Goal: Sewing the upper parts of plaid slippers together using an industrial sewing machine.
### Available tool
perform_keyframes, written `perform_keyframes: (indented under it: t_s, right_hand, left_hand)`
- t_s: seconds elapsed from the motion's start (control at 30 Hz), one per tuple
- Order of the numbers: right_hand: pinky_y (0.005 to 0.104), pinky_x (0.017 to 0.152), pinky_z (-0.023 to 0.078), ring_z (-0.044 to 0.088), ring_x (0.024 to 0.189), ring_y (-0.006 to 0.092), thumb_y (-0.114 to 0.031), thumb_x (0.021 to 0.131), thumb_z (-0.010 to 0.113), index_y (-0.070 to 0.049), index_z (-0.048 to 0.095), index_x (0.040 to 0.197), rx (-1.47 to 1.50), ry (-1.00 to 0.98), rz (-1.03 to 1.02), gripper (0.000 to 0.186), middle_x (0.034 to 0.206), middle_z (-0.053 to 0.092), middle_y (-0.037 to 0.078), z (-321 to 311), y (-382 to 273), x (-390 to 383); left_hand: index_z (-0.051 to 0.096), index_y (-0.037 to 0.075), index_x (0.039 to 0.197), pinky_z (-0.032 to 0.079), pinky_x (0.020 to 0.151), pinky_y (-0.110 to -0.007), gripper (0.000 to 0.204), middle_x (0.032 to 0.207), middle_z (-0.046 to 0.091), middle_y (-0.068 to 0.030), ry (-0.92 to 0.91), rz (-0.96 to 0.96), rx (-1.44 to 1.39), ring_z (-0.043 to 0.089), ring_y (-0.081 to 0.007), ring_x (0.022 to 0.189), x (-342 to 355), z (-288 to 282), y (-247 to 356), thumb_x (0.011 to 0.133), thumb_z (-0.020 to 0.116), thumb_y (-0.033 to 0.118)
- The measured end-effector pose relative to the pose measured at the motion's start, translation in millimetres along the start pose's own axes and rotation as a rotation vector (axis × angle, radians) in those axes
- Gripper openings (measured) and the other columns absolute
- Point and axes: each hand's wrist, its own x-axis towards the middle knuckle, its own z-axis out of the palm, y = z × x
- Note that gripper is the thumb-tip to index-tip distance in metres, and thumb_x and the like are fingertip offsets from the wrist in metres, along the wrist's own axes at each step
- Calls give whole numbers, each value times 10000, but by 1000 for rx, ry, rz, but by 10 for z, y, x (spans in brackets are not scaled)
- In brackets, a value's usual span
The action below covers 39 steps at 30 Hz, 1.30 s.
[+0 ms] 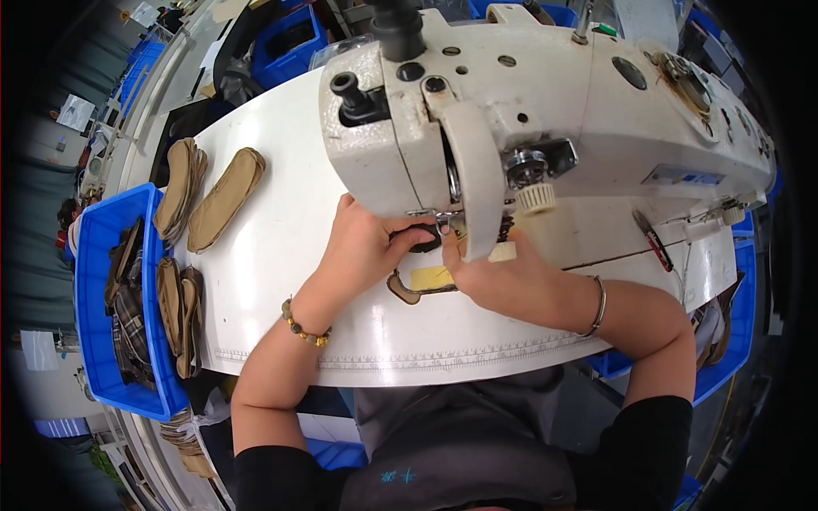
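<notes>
Under the head of a white sewing machine (366, 162), both my hands work close to the needle area. My left hand (362, 247) is closed, thumb and forefinger pinching a dark fabric piece (423, 242). My right hand (490, 271) is bent in from the other side, its fingertips closed at the same piece; the machine's curved lever (479, 179) covers part of it. A tan, dark-edged curved end (404, 289) shows below my hands, apparently part of the same work. Beside it lies a yellow patch (430, 278). The needle itself is hidden.
Stacks of tan sole-shaped pieces (226, 200) lie on the white table (273, 298) at left. A blue bin (128, 324) with dark plaid pieces stands against the left edge. Red-and-black thread snips (654, 243) lie at right. A ruler strip (443, 358) runs along the near edge.
</notes>
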Motion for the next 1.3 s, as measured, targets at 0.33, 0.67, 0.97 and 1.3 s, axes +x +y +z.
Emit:
perform_keyframes:
  t_s: [0.33,0.67,0.97,1.3]
  right_hand:
    - [329,422,463,606,475,173,-98,709,657,113,675,1056,173,325,143,406,565,591,21,-21,-11,23]
    - [310,377,396,526,403,137,-128,719,639,93,691,1088,313,370,102,434,508,515,-7,-19,-69,1]
    - [326,370,390,532,398,155,-111,726,644,108,682,1101,395,360,100,436,518,529,23,6,-75,16]
    - [317,377,388,521,397,152,-113,699,653,79,695,1092,299,289,112,439,502,525,18,-26,-55,-10]
  left_hand:
    - [781,104,904,453,839,-419,154,862,724,-68,37,81,170,648,-301,847,-2,68,45,768,777,176]
    - [754,58,894,525,607,-403,114,751,695,-122,88,212,204,655,-341,670,12,63,-38,791,722,94]
    - [745,85,879,519,567,-390,95,691,672,-90,59,198,219,646,-312,628,3,46,33,787,741,108]
    - [685,73,810,524,514,-346,167,723,685,-78,201,351,287,663,-261,582,11,124,-29,728,821,125]
